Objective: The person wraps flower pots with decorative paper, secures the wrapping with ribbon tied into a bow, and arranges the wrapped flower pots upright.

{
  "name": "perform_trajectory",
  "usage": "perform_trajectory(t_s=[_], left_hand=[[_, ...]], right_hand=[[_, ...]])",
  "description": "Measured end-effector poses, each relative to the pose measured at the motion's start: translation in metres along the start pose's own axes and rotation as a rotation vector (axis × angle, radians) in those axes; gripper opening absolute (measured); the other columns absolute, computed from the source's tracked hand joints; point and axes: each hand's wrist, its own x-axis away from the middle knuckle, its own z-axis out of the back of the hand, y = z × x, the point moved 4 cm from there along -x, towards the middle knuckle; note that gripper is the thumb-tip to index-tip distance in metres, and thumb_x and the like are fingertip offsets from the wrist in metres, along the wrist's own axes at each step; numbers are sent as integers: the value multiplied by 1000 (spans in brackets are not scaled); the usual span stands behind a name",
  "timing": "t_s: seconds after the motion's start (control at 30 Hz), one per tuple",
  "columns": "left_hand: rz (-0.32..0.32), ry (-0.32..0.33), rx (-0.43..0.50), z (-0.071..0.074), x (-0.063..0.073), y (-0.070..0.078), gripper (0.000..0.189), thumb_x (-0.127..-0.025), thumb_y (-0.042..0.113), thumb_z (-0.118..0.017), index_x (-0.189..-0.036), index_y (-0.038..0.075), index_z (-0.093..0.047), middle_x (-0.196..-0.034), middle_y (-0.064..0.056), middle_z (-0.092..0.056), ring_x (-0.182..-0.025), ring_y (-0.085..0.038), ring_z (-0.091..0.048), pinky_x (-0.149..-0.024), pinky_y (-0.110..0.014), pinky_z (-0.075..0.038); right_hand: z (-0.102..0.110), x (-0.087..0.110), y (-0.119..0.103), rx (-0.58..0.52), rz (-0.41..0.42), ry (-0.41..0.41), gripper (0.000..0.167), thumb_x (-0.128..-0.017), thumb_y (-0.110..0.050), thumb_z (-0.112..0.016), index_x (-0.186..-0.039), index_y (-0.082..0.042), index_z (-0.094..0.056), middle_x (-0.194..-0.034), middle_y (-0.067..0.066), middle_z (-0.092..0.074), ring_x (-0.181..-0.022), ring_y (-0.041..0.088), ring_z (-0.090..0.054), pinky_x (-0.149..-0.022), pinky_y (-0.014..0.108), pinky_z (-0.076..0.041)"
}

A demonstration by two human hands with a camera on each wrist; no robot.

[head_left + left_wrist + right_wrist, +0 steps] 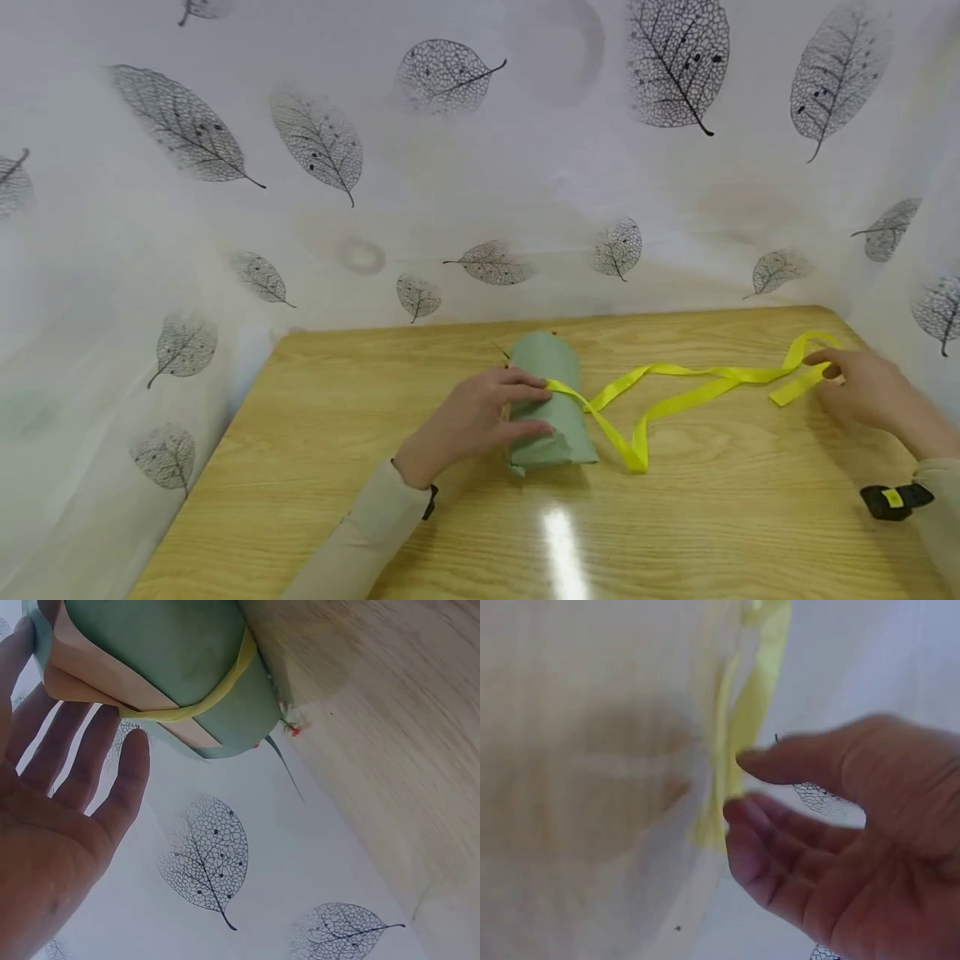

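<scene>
A bundle rolled in green paper (546,354) lies on the table, and tiny red flowers (295,730) with a thin leaf poke from its far end. Yellow ribbon (686,407) crosses the bundle's middle and trails in two loose lengths to the right. My left hand (468,421) rests against the bundle's left side, fingers spread and only slightly bent, fingertips at the paper and near the ribbon. At the ribbon's far right end hovers my right hand (862,392). The right wrist view shows a gap between its thumb and forefinger, the yellow ribbon (756,705) just beyond the fingertips.
The wooden table (360,400) extends around the bundle. A white curtain (480,167) printed with leaf skeletons hangs behind the table and along both sides. A bright light reflection (564,554) lies on the tabletop near the front.
</scene>
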Motion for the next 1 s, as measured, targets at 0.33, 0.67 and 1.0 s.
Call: perform_trajectory(t_s=[0.33, 0.67, 1.0], left_hand=[[-36, -2, -40, 1, -2, 4, 43, -91, 42, -77, -122, 13, -76, -129, 2, -71, -117, -15, -64, -101, -29, -53], [-28, -50, -52, 0, -5, 8, 43, -94, 41, -73, -126, 12, -73, -132, 0, -70, -123, -18, -62, -106, -32, -51], [-41, -57, -47, -1, -5, 10, 40, -95, 40, -72, -126, 14, -74, -131, 2, -71, -121, -17, -62, -105, -32, -52]], right_hand=[[-18, 8, -11, 96, 235, 25, 6, -85, -1, -72, -90, -2, -75, -81, 9, -72, -69, 23, -65, -63, 44, -55], [-11, 11, -21, -76, 187, 111, 5, -99, 3, -54, -99, 6, -57, -85, 13, -68, -62, -3, -50, -53, 25, -41], [15, 7, -40, 34, 246, 135, 13, -94, 0, -67, -106, 5, -66, -86, 9, -69, -71, 19, -65, -57, 30, -52]])
